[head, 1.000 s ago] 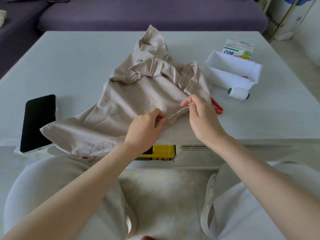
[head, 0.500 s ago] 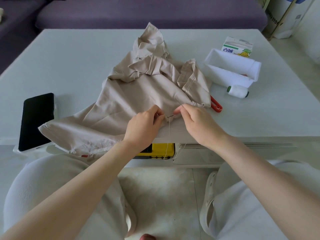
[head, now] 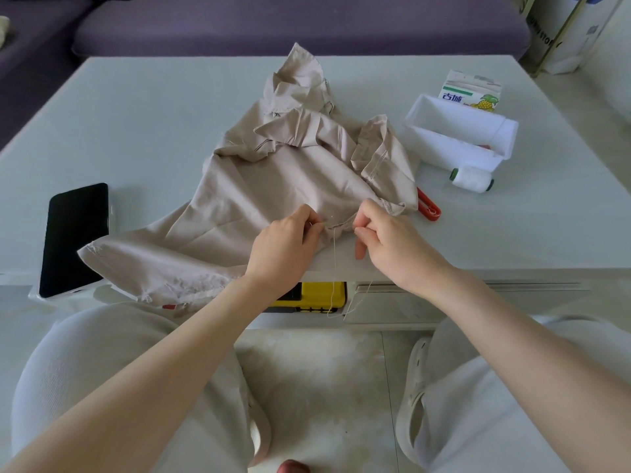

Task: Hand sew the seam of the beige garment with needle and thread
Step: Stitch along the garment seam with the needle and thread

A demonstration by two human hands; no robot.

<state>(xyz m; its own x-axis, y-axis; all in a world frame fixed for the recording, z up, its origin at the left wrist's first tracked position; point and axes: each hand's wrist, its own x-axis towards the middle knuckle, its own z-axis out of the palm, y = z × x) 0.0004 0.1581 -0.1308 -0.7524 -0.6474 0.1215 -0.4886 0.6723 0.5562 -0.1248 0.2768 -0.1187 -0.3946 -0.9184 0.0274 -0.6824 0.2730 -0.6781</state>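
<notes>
Pale table [head: 136, 131] carries the garment [head: 273, 186], crumpled, its near edge at the table's front. Left hand [head: 286, 244] pinches that edge; right hand [head: 392, 244], fingers curled, pinches it just beside, perhaps round a needle too fine to see. Thread [head: 334, 268] hangs down between them. Red snips [head: 428, 208] lie half hidden under the cloth.

Phone [head: 76, 238] well left of the grip, screen dark. Red item [head: 428, 208], perhaps snips, just right of it, partly covered. White tray [head: 457, 138] farther right and beyond; carton [head: 473, 92] behind it. Yellow object [head: 317, 297] below, under table [head: 153, 131] edge. Purple sofa [head: 273, 25] far beyond.
</notes>
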